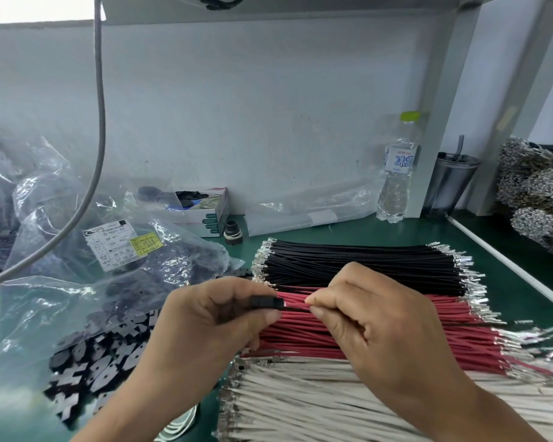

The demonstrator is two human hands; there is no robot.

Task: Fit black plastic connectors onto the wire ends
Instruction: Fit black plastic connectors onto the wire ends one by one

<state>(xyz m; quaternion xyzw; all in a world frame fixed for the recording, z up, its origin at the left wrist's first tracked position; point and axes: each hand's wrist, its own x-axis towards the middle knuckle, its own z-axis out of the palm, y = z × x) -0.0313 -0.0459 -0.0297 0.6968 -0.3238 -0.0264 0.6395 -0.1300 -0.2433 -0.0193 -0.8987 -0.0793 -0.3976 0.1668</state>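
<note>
My left hand [211, 317] pinches a small black plastic connector [266, 303] between thumb and fingers. My right hand [367, 320] pinches wires [296, 305] just right of the connector, their ends at its opening. Both hands hover over three stacks of cut wires with metal terminals: black wires [364, 263] at the back, red wires [300, 334] in the middle, white wires [300, 397] nearest me. A clear bag of black connectors [103, 355] lies to the left.
On the green bench [498, 282] stand a water bottle [396, 173] and a dark tumbler [450, 183] at the back right. More plastic bags [29, 199], a small open box [201, 208] and a hanging grey cable [101, 122] are on the left. Bundles of terminals [537, 193] fill the far right.
</note>
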